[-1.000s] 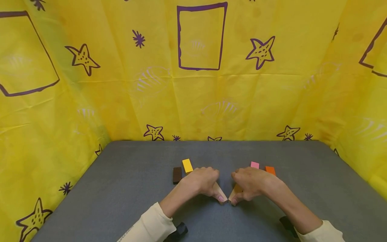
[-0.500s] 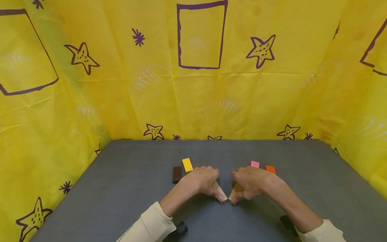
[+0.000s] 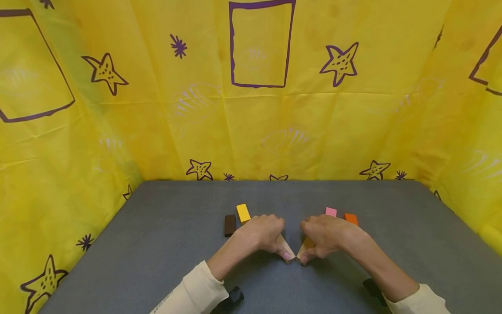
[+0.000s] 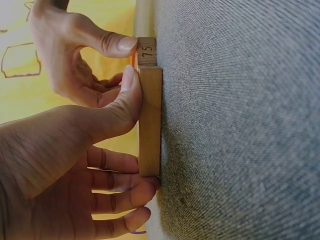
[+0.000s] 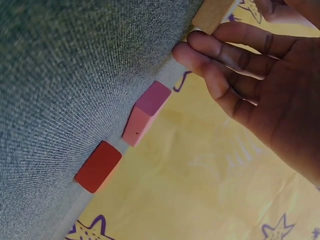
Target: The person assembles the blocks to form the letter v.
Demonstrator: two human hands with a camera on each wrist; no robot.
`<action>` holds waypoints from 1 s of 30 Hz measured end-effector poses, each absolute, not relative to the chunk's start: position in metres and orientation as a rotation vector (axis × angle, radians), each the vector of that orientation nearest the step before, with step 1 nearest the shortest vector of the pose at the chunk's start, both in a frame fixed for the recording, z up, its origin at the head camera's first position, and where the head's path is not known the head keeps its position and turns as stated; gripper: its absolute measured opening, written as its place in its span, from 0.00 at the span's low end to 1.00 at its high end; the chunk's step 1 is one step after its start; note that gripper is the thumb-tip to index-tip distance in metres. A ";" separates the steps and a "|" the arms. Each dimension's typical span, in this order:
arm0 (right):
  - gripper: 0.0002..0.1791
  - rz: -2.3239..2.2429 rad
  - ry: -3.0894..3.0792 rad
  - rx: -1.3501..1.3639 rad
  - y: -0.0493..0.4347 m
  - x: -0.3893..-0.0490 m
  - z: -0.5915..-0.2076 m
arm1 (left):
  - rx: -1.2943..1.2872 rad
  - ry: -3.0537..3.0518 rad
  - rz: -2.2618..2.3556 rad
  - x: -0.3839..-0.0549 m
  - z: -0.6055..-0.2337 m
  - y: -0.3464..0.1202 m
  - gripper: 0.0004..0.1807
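My left hand (image 3: 263, 234) grips a plain wooden block (image 4: 150, 122) lengthwise, thumb near one end and fingertips at the other. My right hand (image 3: 324, 235) holds a second wooden block (image 3: 306, 247) the same way. Its end, with the number 75 (image 4: 147, 51), shows in the left wrist view beside the right thumb. Both blocks lie flat on the grey cloth surface, angled into a V with their near corners meeting between the thumbs. The right wrist view shows the far end of the right block (image 5: 212, 16) at the fingertips; the hands partly cover both blocks.
Beyond the left hand lie a yellow block (image 3: 243, 213) and a dark brown block (image 3: 230, 226). A pink block (image 3: 331, 212) and an orange block (image 3: 351, 218) sit beyond the right hand. Yellow patterned cloth (image 3: 255, 131) hangs around the grey table (image 3: 176, 209).
The head view has tilted slightly downward, so the background sits a little higher in it. Both hands and the blocks hold their places.
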State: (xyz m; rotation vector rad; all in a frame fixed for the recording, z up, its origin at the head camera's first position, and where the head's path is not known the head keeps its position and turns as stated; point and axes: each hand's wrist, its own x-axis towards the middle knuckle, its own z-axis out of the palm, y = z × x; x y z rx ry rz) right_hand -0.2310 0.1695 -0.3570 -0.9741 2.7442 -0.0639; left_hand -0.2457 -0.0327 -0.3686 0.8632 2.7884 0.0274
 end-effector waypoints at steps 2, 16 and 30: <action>0.29 -0.065 2.742 -0.968 0.170 -0.231 -0.357 | 0.864 2.787 0.029 -0.246 -0.369 -0.032 0.34; 0.28 -0.085 2.744 -0.920 0.170 -0.230 -0.356 | 0.844 2.776 0.058 -0.248 -0.370 -0.033 0.35; 0.32 -0.059 2.728 -0.958 0.171 -0.233 -0.355 | 0.855 2.775 0.037 -0.246 -0.368 -0.034 0.37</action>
